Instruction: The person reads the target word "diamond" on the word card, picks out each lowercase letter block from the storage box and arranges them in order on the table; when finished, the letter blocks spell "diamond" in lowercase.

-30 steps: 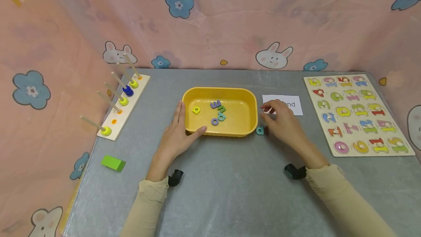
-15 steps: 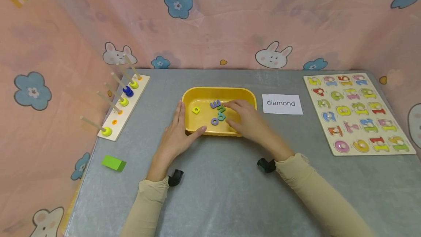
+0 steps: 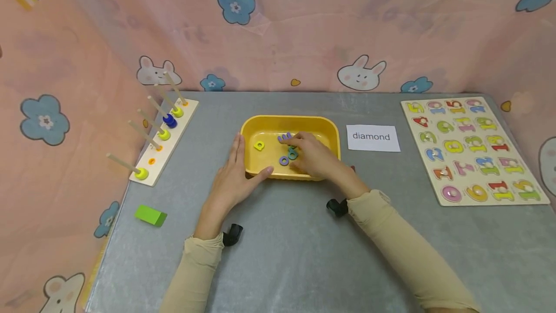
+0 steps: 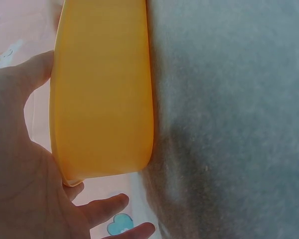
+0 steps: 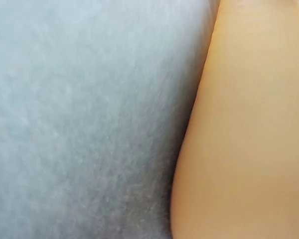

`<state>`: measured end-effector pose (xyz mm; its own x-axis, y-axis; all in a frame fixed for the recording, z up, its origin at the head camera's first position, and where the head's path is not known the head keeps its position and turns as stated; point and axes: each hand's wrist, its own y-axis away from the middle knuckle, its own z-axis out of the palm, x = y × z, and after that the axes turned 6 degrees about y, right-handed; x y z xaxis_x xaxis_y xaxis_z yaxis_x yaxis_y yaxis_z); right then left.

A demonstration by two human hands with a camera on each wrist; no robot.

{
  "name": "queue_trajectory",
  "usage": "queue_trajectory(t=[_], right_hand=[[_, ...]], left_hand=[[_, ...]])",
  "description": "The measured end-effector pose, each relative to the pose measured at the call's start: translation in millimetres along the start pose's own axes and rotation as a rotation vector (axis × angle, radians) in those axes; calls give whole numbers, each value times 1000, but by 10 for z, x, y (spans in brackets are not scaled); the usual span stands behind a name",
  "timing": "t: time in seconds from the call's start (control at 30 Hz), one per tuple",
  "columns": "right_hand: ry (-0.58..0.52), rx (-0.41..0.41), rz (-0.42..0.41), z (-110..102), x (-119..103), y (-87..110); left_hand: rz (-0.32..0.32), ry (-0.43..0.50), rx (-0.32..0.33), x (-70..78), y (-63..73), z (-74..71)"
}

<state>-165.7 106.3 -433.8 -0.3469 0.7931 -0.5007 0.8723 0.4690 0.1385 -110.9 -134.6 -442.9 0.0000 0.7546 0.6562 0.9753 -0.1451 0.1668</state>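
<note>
The yellow plastic tray (image 3: 327, 173) stands mid-table with several small toy letters inside. My left hand (image 3: 232, 174) lies along its left end, fingers straight against the outer wall and thumb over the front rim. In the left wrist view, the tray's side wall (image 4: 102, 99) shows against that hand. My right hand (image 3: 314, 156) reaches down into the tray, its index finger close over a purple letter (image 3: 284, 137). Between index finger and thumb shows a teal letter (image 3: 292, 154). A purple ring-shaped letter (image 3: 284, 161) lies beside the thumb. A yellow letter (image 3: 259, 145) lies farther left.
A card reading "diamond" (image 3: 373, 137) lies right of the tray. A number puzzle board (image 3: 475, 151) is at the far right. On the left stand a peg board (image 3: 167, 144) with rings and a green block (image 3: 150, 215). Something dark red (image 3: 353, 168) shows behind the right wrist.
My right hand has moved left from beside the card into the tray, down among the letters, uncovering the card. The left hand has stayed at the tray's end.
</note>
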Motion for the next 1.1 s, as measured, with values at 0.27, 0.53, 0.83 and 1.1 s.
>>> queue_trajectory(t=[0.27,0.53,0.83,1.1], right_hand=[[72,27,-100,105,-45,-175],[135,-13,-163,218,-225,-368],[227,-23,-184,283,-339,-494],[202,20,-170,260,-298,-444]], left_hand=[[-14,-1,-1,-8,-4,-15],[2,-7,-7,1,-11,-9],[4,7,-10,6,1,-24],[6,8,5,-3,9,-4]])
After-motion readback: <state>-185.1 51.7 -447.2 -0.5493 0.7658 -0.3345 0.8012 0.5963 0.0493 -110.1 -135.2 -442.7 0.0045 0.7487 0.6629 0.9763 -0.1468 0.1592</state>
